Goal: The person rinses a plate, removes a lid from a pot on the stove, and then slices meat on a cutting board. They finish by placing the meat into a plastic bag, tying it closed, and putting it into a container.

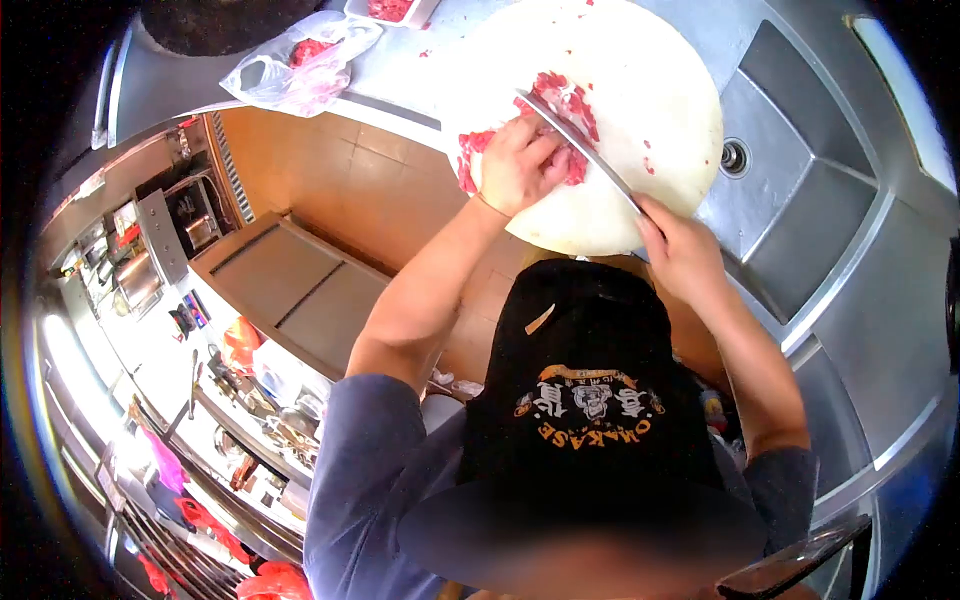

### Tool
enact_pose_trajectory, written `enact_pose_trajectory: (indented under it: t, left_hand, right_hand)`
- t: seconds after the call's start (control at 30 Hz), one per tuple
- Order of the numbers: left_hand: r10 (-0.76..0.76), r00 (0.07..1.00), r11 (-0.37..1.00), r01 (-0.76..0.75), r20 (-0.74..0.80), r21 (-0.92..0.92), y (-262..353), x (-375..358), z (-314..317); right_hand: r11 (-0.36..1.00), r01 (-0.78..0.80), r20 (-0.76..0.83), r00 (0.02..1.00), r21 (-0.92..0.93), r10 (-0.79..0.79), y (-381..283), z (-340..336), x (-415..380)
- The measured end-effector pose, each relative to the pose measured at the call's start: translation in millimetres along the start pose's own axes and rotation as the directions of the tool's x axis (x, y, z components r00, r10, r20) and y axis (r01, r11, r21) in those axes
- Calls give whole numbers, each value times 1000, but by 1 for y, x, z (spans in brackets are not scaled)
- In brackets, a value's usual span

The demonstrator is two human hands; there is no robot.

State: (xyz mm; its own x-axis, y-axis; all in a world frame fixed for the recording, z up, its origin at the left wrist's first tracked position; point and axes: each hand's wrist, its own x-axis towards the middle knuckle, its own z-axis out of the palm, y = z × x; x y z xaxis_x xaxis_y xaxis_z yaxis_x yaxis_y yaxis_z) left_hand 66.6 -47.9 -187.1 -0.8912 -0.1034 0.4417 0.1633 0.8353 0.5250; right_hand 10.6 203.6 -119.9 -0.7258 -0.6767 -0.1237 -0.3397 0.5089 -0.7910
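Observation:
A round white cutting board (pixel 672 95) lies before me with raw red meat (pixel 568 100) near its left side. My left hand (pixel 520 168) rests on the meat, its fingers curled and pressing it against the board. Part of the meat is hidden beneath that hand. In my right hand (pixel 682 245) is the handle of a long knife (pixel 585 143). The blade points away and to the left, crossing the meat just beside my left fingertips. Small red scraps dot the board.
Right of the board is a metal sink (pixel 790 230) with a drain (pixel 734 157). A plastic bag (pixel 300 70) holding red meat and a white tray (pixel 418 14) with more meat sit at the upper left. A metal cabinet (pixel 290 290) stands lower left.

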Motion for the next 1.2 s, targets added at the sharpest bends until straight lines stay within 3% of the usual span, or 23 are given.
enact_pose_trajectory:
  t: [0.13,0.2,0.23,0.27,0.33,0.4,0.47,0.57,0.7,0.8,0.93,1.0,1.13,1.2]
  left_hand:
    - [-15,1000,1000,15,24,0,3,3,-4]
    - [-4,1000,1000,4,13,-20,9,6,-7]
    - [6,1000,1000,-6,19,-19,9,3,-7]
    - [16,1000,1000,-15,19,-17,8,2,-7]
    - [26,999,997,-24,37,-73,19,-3,-9]
    - [33,997,991,-24,63,-134,25,-8,-4]
    - [34,999,998,-35,-4,-44,25,-13,2]
    - [7,999,999,-5,37,-35,29,-19,2]
    - [-10,996,1000,11,92,-13,25,-18,4]
    - [-38,993,999,36,115,22,27,-17,4]
    - [35,996,999,-34,78,-15,22,-16,6]
    - [-10,997,1000,10,78,-4,23,-17,7]
    - [9,996,1000,-11,91,17,23,-14,7]
    - [30,998,999,-30,51,-11,19,-14,8]
  right_hand:
    - [997,-76,212,974,-2,75,-20,41,115]
    - [995,25,3,1000,99,-25,-11,48,138]
    - [999,-52,5,999,14,52,-12,41,128]
    - [999,-48,0,999,4,48,-16,34,116]
    - [997,-77,-167,983,6,77,-7,22,87]
    - [998,-36,-166,985,42,42,-4,8,50]
    - [999,-44,-8,999,5,44,-14,-9,15]
    - [992,-70,107,991,-108,82,-24,-24,-26]
    - [980,-85,96,990,-178,103,-25,-37,-62]
    - [981,-81,77,992,-179,96,-20,-31,-64]
    - [994,-76,91,992,-75,82,-18,-8,-18]
    - [988,-122,166,977,-89,136,-23,0,8]
    - [974,-207,202,954,-94,222,-28,-5,-18]
    - [989,-128,78,988,-81,134,-16,-11,-50]
